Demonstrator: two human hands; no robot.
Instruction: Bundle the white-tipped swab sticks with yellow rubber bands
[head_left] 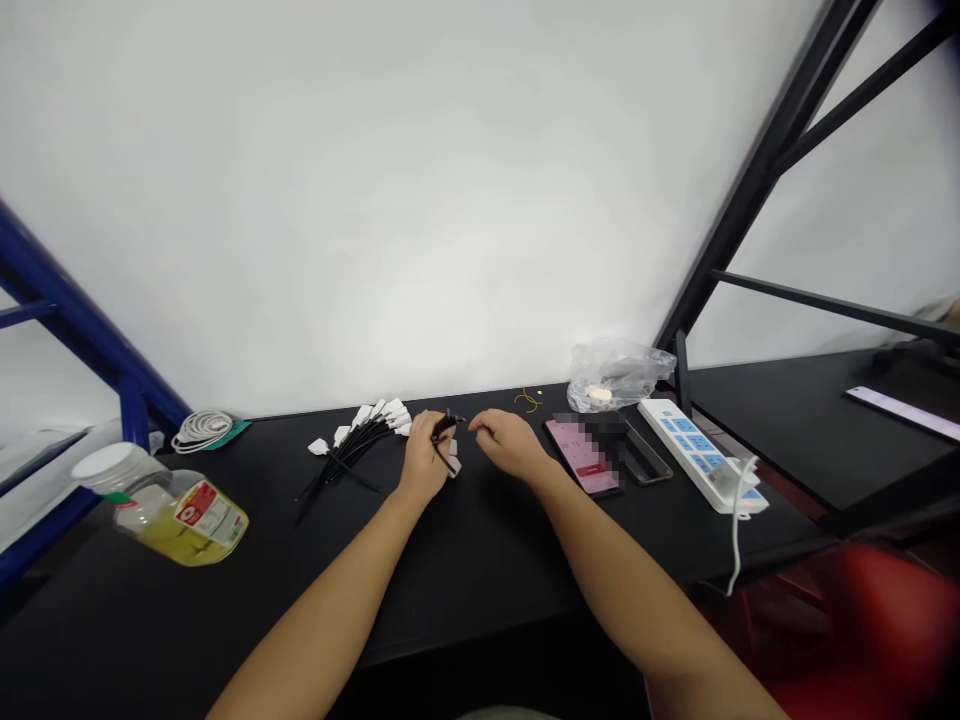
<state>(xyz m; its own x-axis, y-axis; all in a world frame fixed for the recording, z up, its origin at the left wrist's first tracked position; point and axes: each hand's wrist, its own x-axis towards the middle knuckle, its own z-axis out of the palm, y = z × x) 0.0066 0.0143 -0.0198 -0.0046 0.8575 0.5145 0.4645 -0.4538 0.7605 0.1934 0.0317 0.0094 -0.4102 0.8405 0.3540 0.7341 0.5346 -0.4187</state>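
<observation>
My left hand (426, 455) is closed around a bent, thin black cable (442, 428), whose dark end points toward my right hand. Small white tabs (453, 462) show just beside the left fingers. Close by on the right, my right hand (514, 443) has its fingers curled and pinched together; what they hold, if anything, is too small to make out. Left of my hands, a fanned bundle of thin black cables (346, 455) with white tabs at their far ends lies on the black table (465, 590).
A phone (574, 450), a clear case (646, 455), a white power strip (694, 450) and a crumpled plastic bag (619, 370) sit on the right. Yellow strands (529, 402) lie near the wall. At left are a plastic jar (176, 510) and a coiled white cable (202, 430).
</observation>
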